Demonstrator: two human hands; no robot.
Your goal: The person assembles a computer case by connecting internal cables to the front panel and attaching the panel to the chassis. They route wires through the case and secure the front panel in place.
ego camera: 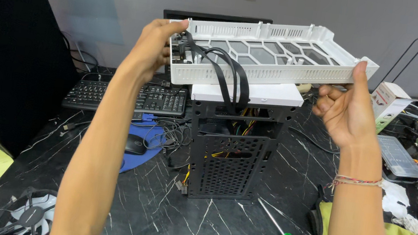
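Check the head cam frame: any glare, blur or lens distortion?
Head view: even, soft light; faint sheen on the black marble-patterned tabletop, no hard glare. White perforated plastic panel, left hand and right hand are sharp. Wide-angle stretch bends the forearms toward the frame edges.

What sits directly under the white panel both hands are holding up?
Under the white panel stands an open black computer case; black cables hang into it, coloured wires show inside. Deeper parts are hidden.

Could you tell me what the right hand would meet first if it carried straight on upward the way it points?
The right hand already grips the white panel, so it would meet that at once; beyond the panel only the grey wall shows.
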